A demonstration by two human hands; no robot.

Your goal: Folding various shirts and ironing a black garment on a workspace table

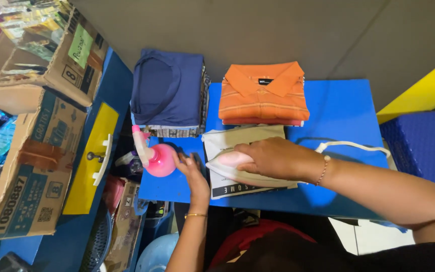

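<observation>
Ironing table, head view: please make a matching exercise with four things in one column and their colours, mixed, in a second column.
Things:
1. folded polo shirt
2. spray bottle
3. folded top on the left stack
4. table cover

Colours:
a. navy
b. bright blue
c. orange
d. pink

Pairs: 1-c, 2-d, 3-a, 4-b

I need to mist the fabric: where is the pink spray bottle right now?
In the head view, the pink spray bottle stands at the blue table's left edge, just left of the left hand and below the folded navy shirt pile.
</observation>
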